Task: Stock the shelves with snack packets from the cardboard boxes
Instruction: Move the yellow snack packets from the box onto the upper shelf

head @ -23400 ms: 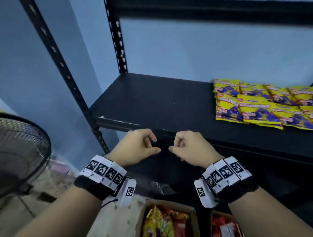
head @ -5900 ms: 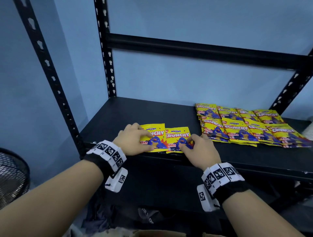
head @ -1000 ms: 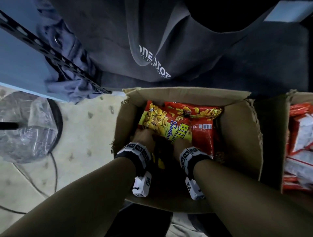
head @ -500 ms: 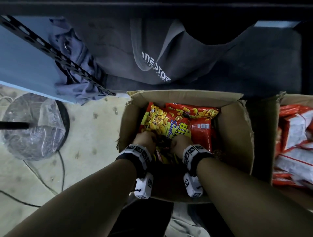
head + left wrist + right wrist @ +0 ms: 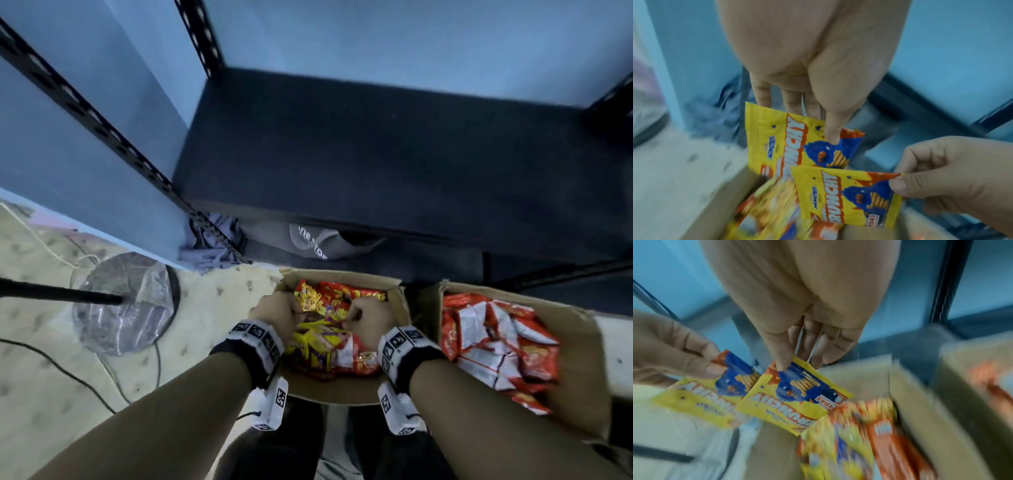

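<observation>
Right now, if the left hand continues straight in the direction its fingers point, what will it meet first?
Probably the grey cloth bundled at the foot of the shelf's post. The left hand, pinching a yellow Crunchy packet, points past the box's far edge toward it. Depth is unclear, so the blue wall behind may come first.

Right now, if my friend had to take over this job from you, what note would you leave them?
Left hand: pinches one yellow snack packet by its top edge.
Right hand: pinches a second yellow packet the same way.
Both packets hang just above the open cardboard box on the floor, which holds more yellow and red packets. A second box to its right holds red and white packets.
The dark shelf in front shows nothing on it in this view.
Done: two packets picked up.
Left: lay them on a shelf, then keep emptying both boxes.
</observation>
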Demonstrator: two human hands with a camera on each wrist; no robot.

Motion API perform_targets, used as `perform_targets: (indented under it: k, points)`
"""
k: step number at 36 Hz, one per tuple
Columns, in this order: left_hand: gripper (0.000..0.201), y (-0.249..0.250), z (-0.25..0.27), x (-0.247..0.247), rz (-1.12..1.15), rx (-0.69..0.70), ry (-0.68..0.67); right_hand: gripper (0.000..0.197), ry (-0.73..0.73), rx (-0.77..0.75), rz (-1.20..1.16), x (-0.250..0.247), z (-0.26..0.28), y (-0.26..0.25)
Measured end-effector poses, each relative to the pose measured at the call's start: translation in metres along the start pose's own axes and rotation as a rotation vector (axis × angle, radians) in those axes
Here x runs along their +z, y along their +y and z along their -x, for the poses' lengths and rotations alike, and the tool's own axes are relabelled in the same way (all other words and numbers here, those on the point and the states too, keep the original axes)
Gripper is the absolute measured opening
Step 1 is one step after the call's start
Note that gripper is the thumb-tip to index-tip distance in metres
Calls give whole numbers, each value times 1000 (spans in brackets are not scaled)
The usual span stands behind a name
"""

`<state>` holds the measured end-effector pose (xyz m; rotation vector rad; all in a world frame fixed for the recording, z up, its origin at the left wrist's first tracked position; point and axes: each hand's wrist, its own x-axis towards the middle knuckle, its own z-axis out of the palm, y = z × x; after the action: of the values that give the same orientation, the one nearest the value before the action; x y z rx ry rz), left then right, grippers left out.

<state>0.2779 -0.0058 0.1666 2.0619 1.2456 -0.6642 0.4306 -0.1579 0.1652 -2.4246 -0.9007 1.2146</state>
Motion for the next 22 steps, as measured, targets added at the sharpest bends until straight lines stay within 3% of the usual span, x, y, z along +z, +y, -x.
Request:
perform_targets:
  k: [17,22]
  points:
    - [17,86,170,-235,106,380,311,14,208,-303,62,-230,137,-167]
    - [13,104,213,-291,118,478,376,4,243,-407,37,-283,170,-215]
